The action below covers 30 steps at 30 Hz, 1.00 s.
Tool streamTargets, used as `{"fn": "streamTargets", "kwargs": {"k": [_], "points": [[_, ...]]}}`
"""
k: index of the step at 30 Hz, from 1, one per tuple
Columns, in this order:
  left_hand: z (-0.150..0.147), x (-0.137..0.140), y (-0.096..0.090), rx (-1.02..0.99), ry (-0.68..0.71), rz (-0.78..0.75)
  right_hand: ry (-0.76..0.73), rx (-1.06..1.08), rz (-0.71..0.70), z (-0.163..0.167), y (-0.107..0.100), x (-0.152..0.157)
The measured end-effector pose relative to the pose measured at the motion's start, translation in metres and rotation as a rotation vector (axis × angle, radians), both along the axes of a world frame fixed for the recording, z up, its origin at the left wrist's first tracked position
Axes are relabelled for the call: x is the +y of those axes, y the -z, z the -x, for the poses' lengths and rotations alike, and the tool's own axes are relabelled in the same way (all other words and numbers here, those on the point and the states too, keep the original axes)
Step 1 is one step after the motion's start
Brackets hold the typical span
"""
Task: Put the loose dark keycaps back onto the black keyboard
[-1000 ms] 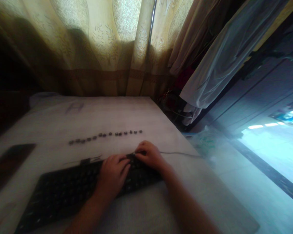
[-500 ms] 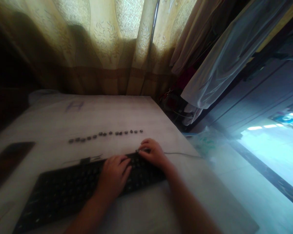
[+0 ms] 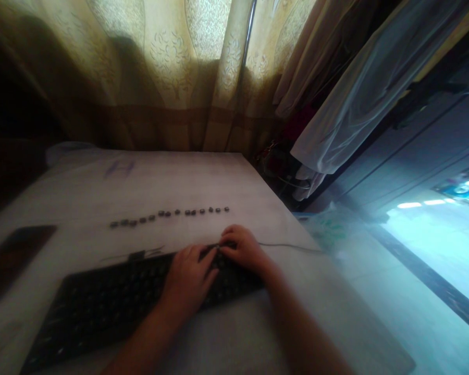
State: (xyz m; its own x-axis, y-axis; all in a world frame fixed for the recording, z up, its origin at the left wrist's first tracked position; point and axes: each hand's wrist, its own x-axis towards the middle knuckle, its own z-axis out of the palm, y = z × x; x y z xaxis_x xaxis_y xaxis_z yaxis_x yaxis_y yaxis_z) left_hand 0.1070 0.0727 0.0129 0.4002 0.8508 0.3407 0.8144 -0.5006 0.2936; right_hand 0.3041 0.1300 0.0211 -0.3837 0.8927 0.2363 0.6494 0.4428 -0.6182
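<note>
The left grip (image 3: 189, 273) and right grip (image 3: 241, 247) are bare, and both arms (image 3: 156, 328) are bare too, wider and blurry lower down.

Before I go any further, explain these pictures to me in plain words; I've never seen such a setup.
There is no machine here, only a person's two bare hands. Every picture comes from one camera worn on the head, looking forward and down.

On the pale table lies a dark keyboard. Beyond it is a ragged row of small dark pieces; a dark flat thing lies to the left.

The left hand is over the keyboard. The right hand is at its far edge, fingers curled; whether anything is in its grip is too blurred to tell.
</note>
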Motion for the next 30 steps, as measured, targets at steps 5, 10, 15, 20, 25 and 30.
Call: {"fn": "streamTargets", "kwargs": {"k": [5,10,15,20,25,30], "points": [[-0.0019,-0.0001,0.0005,0.039,-0.011,0.003,-0.020,-0.056,-0.028,-0.0003,-0.0016,-0.0007],[-0.0029,-0.0002,-0.0017,0.042,-0.008,-0.009,-0.030,-0.096,-0.046,0.0001,-0.0029,-0.0008],[-0.0029,-0.0002,-0.0030,0.036,-0.005,-0.009,-0.026,-0.118,-0.071,0.0023,-0.0040,-0.0014],[-0.0035,-0.0002,-0.0030,0.050,-0.017,-0.012,-0.045,-0.151,-0.105,0.0029,-0.0059,-0.0016],[-0.0010,0.0002,-0.0013,0.038,0.001,-0.021,-0.068,-0.122,-0.102,0.0012,-0.0045,-0.0004],[0.0036,-0.0006,0.0046,-0.011,0.005,-0.010,-0.035,0.039,-0.015,-0.0030,-0.0002,0.0021]]}}
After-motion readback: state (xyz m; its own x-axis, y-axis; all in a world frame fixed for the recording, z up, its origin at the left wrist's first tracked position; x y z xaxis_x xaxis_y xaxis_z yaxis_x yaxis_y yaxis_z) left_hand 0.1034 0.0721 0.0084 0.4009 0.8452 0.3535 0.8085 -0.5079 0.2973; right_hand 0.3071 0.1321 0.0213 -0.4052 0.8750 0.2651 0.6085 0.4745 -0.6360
